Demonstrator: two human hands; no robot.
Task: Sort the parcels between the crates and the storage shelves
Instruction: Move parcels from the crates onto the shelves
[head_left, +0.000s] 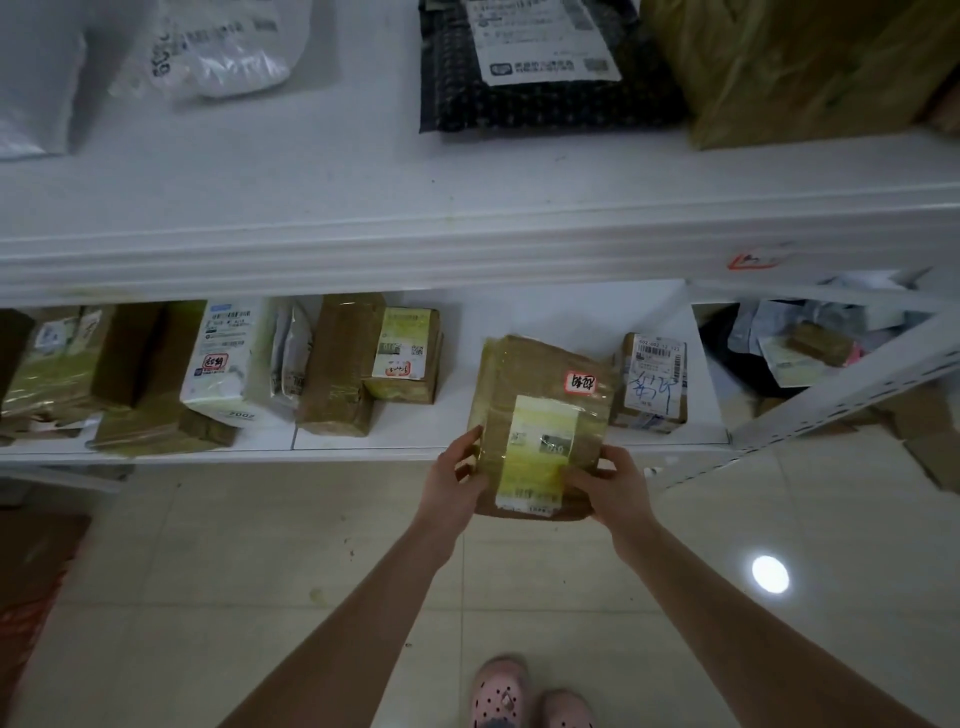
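Brown cartons (337, 364) and a white bag (223, 358) stand at left on the lower shelf (415, 428). My left grip (456, 480) is curled round the parcel's (540, 374) left edge. Parcel: brown, taped, yellow label, tilted; far end over the shelf, near end past its front lip. My right grip (615, 486) clamps the right near corner. Scribbled box (652, 384) sits just right, on the shelf.
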